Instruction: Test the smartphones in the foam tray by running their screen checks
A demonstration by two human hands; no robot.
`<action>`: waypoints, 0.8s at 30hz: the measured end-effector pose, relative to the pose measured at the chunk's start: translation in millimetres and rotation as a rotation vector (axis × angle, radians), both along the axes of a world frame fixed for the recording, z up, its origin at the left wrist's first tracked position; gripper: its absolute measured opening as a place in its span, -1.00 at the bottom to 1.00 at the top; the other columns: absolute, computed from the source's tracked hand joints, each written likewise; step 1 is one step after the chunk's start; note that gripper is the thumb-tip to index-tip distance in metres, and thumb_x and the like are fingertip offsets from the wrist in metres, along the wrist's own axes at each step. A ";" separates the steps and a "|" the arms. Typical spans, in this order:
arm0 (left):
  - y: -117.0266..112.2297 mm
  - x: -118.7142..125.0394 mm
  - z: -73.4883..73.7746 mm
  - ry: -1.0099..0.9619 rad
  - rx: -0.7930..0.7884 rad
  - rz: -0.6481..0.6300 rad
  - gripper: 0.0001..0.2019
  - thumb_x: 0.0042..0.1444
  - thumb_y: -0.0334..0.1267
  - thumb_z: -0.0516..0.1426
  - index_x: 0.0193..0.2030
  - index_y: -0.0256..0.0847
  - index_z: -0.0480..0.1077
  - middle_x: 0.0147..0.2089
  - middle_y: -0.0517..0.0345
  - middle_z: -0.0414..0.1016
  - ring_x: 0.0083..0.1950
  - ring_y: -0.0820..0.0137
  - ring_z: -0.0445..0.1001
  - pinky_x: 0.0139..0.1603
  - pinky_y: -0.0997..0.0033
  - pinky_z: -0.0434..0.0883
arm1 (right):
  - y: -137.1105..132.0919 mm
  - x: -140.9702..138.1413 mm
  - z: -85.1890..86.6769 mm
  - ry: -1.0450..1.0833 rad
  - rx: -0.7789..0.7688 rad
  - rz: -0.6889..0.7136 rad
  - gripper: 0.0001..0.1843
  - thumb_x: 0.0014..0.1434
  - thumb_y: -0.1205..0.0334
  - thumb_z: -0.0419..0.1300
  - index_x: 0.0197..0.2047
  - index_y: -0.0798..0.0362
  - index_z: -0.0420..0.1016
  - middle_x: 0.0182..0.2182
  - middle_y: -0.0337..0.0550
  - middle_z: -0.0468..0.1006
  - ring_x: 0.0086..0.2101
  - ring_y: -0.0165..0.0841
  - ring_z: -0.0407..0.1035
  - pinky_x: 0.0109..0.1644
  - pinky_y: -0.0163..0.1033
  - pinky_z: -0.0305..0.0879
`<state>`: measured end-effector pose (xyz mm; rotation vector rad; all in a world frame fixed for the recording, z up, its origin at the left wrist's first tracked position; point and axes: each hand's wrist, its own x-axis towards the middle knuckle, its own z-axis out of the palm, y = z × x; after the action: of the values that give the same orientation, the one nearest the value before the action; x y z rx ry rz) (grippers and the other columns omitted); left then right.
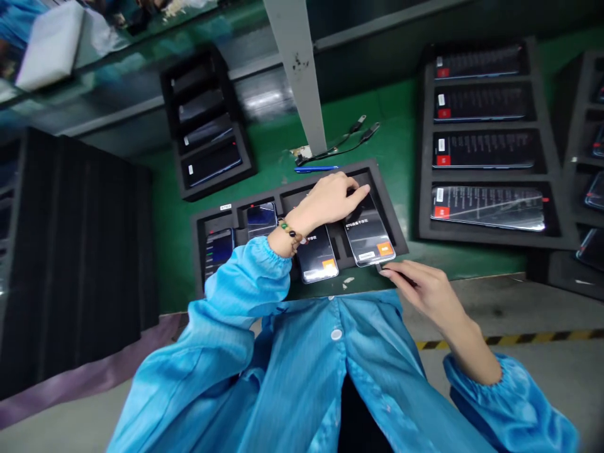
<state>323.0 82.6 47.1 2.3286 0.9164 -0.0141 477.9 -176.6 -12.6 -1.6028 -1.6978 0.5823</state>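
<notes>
Right hand [427,292], tight pinch on dark connector [379,267]

The left hand [328,200] hides the far part of the middle phone [318,257]; the left sleeve [236,286] covers some of the near tray's [391,220] left side. The right hand [427,292] conceals most of the small dark piece [379,268] it pinches. The rightmost tray [576,135] is cut off. Far-left clutter [146,14] is blurred; the right phones' [486,151] fine print is unreadable.
</notes>
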 end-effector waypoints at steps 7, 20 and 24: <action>80.4 -46.9 -10.1 0.032 0.373 0.331 -0.80 0.40 -0.13 0.18 -0.15 -0.16 0.58 -0.03 -0.10 0.64 0.05 0.10 0.50 0.21 0.00 0.40 | 3.9 2.3 -1.0 -0.092 0.091 -0.086 -0.90 0.44 0.20 0.35 -0.01 -0.03 0.65 -0.18 -0.10 0.73 -0.20 -0.22 0.60 -0.06 -0.05 0.53; 60.6 -42.1 7.4 -0.160 0.489 0.227 -0.73 0.56 -0.11 -0.02 0.12 -0.10 0.47 0.19 -0.12 0.55 0.33 0.00 0.46 0.41 -0.16 0.38 | 35.0 11.5 47.5 -0.263 0.477 -0.349 -0.68 0.37 0.38 0.34 0.12 -0.14 0.62 -0.12 -0.06 0.70 -0.10 -0.08 0.60 0.06 0.13 0.54; -2.8 -45.9 71.6 -0.327 0.494 0.233 -0.61 0.62 0.01 -0.12 0.13 -0.07 0.47 0.18 -0.03 0.57 0.27 0.18 0.53 0.36 0.01 0.49 | 62.6 -0.8 92.9 -0.327 0.602 -0.309 -0.50 0.39 0.29 0.34 0.34 -0.19 0.50 0.10 0.01 0.68 0.13 0.05 0.58 0.27 0.27 0.53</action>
<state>277.1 79.8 118.6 2.5310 1.1042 0.7434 477.2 -114.0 80.3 -1.5060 -1.5907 -0.3391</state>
